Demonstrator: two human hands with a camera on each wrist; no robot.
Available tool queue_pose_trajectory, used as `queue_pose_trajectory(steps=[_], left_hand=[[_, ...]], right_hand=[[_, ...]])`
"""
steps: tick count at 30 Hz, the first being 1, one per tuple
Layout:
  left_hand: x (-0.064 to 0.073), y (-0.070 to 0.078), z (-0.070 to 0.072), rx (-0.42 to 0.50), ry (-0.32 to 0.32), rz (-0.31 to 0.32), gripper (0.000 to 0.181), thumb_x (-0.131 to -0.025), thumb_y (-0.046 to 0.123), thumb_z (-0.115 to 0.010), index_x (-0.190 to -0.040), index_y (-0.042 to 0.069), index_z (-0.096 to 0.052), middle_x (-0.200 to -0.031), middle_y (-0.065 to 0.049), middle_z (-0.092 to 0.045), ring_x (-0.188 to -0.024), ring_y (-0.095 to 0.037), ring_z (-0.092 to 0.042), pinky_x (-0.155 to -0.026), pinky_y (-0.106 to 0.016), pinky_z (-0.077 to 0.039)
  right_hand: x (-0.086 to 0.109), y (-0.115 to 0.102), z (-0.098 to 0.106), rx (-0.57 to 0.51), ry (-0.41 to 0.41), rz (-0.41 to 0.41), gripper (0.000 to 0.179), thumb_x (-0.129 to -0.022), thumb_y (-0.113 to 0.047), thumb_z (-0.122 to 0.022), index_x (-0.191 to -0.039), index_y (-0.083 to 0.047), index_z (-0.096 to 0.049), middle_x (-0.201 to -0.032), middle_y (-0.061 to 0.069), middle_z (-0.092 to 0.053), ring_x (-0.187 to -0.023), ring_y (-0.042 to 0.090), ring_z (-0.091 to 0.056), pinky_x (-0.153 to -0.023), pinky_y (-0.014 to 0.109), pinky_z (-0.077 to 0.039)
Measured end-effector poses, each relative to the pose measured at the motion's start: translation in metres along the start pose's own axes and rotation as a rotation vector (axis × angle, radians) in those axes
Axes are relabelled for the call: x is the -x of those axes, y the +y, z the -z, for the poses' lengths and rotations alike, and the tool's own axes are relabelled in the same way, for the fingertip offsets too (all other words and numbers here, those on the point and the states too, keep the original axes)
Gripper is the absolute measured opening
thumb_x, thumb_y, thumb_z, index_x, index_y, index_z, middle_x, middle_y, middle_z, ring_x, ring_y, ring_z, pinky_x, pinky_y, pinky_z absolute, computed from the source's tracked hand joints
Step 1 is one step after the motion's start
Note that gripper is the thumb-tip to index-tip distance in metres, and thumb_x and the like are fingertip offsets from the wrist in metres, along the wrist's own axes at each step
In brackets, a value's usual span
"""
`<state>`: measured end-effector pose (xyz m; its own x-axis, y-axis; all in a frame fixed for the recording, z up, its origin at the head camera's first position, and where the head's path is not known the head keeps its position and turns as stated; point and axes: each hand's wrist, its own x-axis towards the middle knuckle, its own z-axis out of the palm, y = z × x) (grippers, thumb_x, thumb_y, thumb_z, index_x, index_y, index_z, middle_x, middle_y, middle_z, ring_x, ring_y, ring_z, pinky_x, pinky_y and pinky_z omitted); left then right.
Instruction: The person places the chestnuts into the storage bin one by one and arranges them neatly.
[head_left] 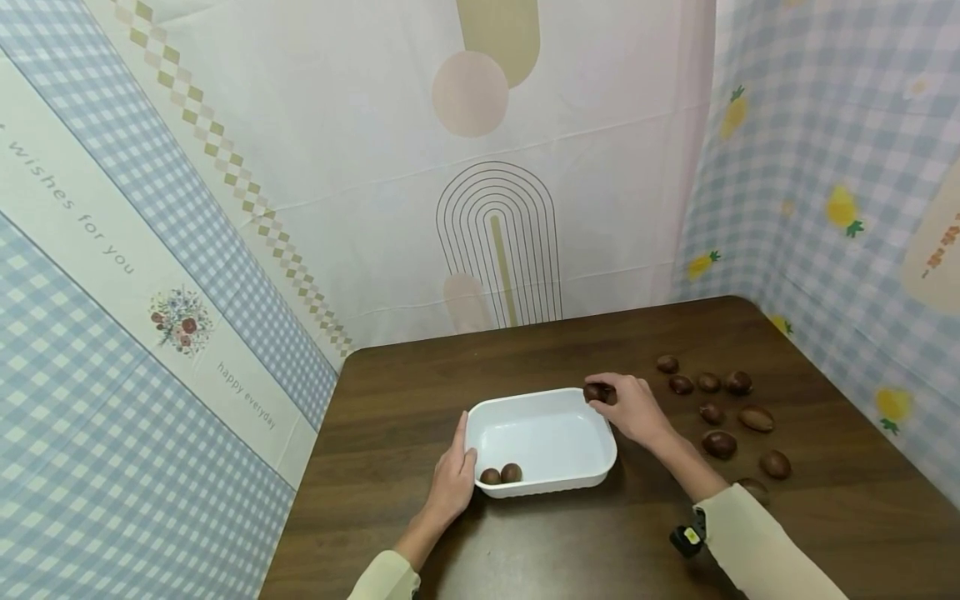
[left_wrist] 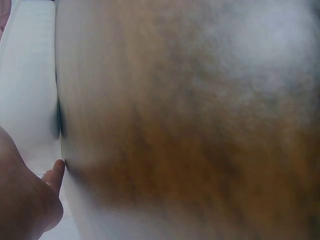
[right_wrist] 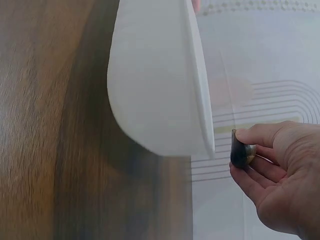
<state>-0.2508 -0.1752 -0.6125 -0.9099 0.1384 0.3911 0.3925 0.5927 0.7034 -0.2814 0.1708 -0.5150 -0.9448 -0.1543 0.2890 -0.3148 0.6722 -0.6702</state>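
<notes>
A white rectangular baking dish (head_left: 540,483) is on the wooden table, with two brown chestnuts (head_left: 512,472) in its near left corner. My left hand (head_left: 450,479) grips the dish's left end, thumb at the rim and fingers along the outer wall. In the left wrist view, part of that hand (left_wrist: 30,200) shows beside the dish's white side (left_wrist: 30,70). At the dish's far right corner, my right hand (head_left: 633,408) pinches a dark chestnut (head_left: 595,392) between thumb and fingers. The right wrist view shows this chestnut (right_wrist: 242,151) just off the rim.
Several loose chestnuts (head_left: 720,444) lie scattered over the right side of the brown table (head_left: 405,375), one partly behind the right forearm. Patterned cloths (head_left: 360,208) hang behind and on both sides of the table.
</notes>
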Motion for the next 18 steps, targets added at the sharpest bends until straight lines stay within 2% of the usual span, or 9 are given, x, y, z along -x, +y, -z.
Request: queue_pose_trajectory(steps=[4,7,11,18], left_hand=[[0.0,-0.004,-0.002,-0.031,-0.003,0.006,0.063,-0.108,0.019,-0.046,-0.169,0.011,-0.03,-0.15,-0.024,-0.058,-0.13,-0.042,-0.062,-0.103,-0.058,-0.05],[0.0,0.009,0.004,0.0,-0.017,0.031,0.064,-0.106,0.015,-0.047,-0.168,0.007,-0.031,-0.15,-0.027,-0.056,-0.131,-0.045,-0.06,-0.104,-0.063,-0.048],[-0.001,0.023,0.009,-0.006,-0.054,0.089,0.064,-0.106,0.01,-0.047,-0.168,0.005,-0.029,-0.154,-0.026,-0.053,-0.136,-0.044,-0.056,-0.109,-0.062,-0.044],[-0.002,0.027,0.01,-0.022,-0.075,0.128,0.064,-0.106,0.008,-0.046,-0.168,0.003,-0.028,-0.156,-0.024,-0.051,-0.138,-0.039,-0.055,-0.112,-0.057,-0.043]], right_hand=[[0.0,-0.008,-0.004,-0.017,-0.015,-0.001,0.039,-0.092,0.001,-0.079,-0.131,0.003,-0.072,-0.123,0.025,-0.072,-0.106,0.037,-0.07,-0.082,0.049,-0.058],[0.0,-0.014,-0.009,-0.038,-0.019,-0.002,0.039,-0.092,0.001,-0.08,-0.13,0.003,-0.072,-0.123,0.025,-0.072,-0.104,0.036,-0.069,-0.082,0.048,-0.059],[0.001,-0.019,-0.017,-0.077,-0.023,0.018,0.039,-0.091,0.003,-0.08,-0.128,0.004,-0.073,-0.123,0.025,-0.073,-0.106,0.039,-0.071,-0.086,0.051,-0.06],[0.003,-0.024,-0.033,-0.105,-0.033,0.031,0.037,-0.09,0.003,-0.081,-0.126,0.005,-0.073,-0.121,0.025,-0.073,-0.108,0.04,-0.072,-0.089,0.051,-0.06]])
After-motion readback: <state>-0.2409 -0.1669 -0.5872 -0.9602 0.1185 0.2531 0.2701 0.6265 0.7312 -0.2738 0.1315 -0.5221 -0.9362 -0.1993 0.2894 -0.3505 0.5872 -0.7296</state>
